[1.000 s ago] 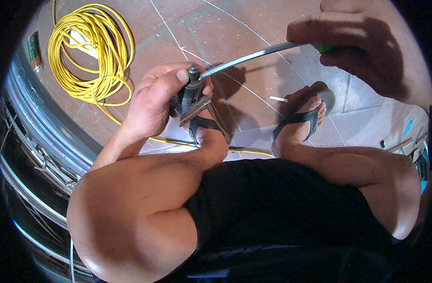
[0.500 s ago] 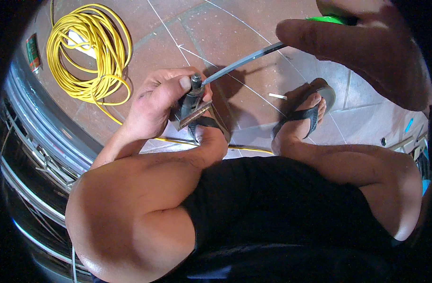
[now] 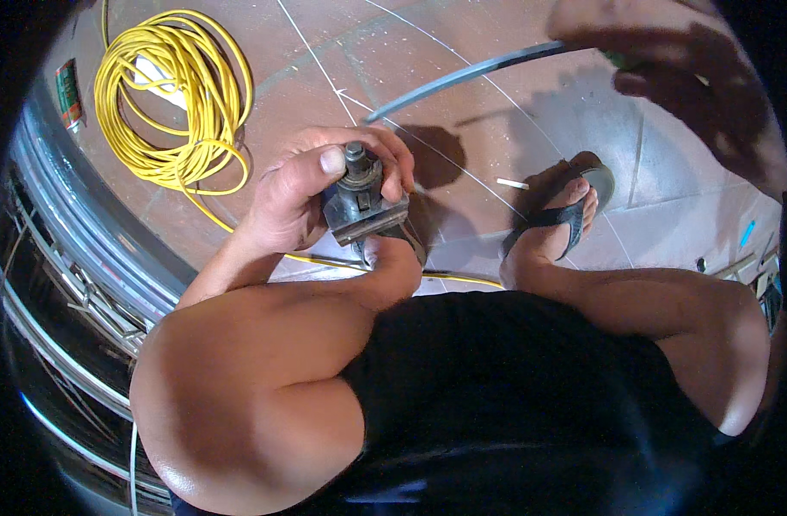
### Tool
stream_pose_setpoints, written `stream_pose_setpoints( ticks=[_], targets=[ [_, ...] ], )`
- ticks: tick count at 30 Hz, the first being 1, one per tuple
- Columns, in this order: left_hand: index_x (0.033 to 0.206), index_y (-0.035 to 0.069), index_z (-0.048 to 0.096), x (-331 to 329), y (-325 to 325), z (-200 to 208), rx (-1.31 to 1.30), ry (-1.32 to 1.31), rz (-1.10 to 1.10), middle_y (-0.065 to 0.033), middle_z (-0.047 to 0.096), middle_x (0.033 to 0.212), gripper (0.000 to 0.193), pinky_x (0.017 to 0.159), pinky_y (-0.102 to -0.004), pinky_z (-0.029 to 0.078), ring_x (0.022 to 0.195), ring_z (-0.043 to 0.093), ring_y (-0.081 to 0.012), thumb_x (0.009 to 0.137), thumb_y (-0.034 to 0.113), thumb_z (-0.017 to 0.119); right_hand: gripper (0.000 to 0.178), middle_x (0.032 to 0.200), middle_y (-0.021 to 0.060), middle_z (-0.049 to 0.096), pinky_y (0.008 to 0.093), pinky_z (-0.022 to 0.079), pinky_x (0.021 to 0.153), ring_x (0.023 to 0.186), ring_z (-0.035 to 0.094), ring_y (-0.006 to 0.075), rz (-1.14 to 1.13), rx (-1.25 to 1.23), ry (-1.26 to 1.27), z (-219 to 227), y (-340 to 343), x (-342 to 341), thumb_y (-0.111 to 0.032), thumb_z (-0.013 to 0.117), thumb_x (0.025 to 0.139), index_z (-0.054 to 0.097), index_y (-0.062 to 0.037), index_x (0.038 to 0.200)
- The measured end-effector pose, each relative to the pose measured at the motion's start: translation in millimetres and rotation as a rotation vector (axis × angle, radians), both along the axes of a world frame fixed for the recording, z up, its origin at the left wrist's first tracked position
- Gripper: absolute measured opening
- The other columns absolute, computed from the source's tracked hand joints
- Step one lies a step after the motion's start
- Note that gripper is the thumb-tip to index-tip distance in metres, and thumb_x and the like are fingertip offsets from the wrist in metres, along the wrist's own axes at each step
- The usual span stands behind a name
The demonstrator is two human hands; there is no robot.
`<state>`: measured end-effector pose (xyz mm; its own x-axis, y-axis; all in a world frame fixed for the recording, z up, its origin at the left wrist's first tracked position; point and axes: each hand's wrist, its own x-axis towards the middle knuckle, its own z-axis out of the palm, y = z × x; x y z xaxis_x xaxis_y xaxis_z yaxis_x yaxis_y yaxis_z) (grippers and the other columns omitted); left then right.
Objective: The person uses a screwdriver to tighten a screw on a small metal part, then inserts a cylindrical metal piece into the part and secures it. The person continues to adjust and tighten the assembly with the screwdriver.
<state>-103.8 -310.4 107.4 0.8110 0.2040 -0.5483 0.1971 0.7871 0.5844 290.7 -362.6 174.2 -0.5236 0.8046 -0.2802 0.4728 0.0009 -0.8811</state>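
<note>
My left hand is wrapped round a dark, worn metal part, a block with a flat plate at its near side and a short round stud pointing up. The thumb lies against the stud and the fingers curl behind the block. At the upper right, my right hand is closed on a long, narrow tool with a grey metal shaft that tapers toward its tip. A trace of its green handle shows among the blurred fingers. The tip hovers just beyond the left hand's fingers, apart from the metal part.
A coiled yellow cable lies on the tiled floor at the far left, beside a green and red tube. Curved grey tubing and metal rods crowd the left edge. A small white stick rests near my right sandal.
The tool's tip has left the metal part's stud and moved away, up and slightly left. My left hand has tilted the part, turning its plate toward me.
</note>
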Motion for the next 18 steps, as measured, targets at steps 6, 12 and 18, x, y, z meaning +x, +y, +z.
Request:
stream_pose_setpoints(
  ticks=[6, 12, 18],
  targets=[
    [0.099, -0.006, 0.078, -0.6, 2.0, -0.7, 0.011, -0.020, 0.013, -0.0243, 0.072, 0.115, 0.070, 0.093, -0.0376, 0.055, 0.104, 0.069, -0.0282, 0.096, 0.062, 0.063, 0.029, 0.111, 0.0153, 0.077, 0.0418, 0.058, 0.090, 0.103, 0.076, 0.0297, -0.040, 0.016, -0.009, 1.5, 3.2, 7.0, -0.020, 0.074, 0.104, 0.077, -0.0032, 0.127],
    [0.102, -0.007, 0.079, -0.8, 1.2, -0.4, 0.031, -0.008, -0.009, -0.0239, 0.073, 0.116, 0.072, 0.094, -0.0372, 0.055, 0.106, 0.070, -0.0288, 0.094, 0.063, 0.065, 0.030, 0.112, 0.0152, 0.077, 0.0429, 0.058, 0.091, 0.104, 0.075, 0.0306, -0.106, -0.034, 0.054, -3.3, 0.3, 7.2, -0.020, 0.075, 0.103, 0.077, -0.0041, 0.128],
    [0.107, -0.006, 0.080, -1.9, 1.1, -0.9, 0.142, -0.066, -0.019, -0.0224, 0.073, 0.119, 0.067, 0.094, -0.0388, 0.055, 0.107, 0.070, -0.0280, 0.096, 0.059, 0.067, 0.030, 0.113, 0.0151, 0.077, 0.0439, 0.058, 0.092, 0.105, 0.075, 0.0315, -0.075, 0.011, -0.003, -5.4, -2.6, 4.4, -0.019, 0.076, 0.102, 0.077, -0.0050, 0.129]
  ],
)
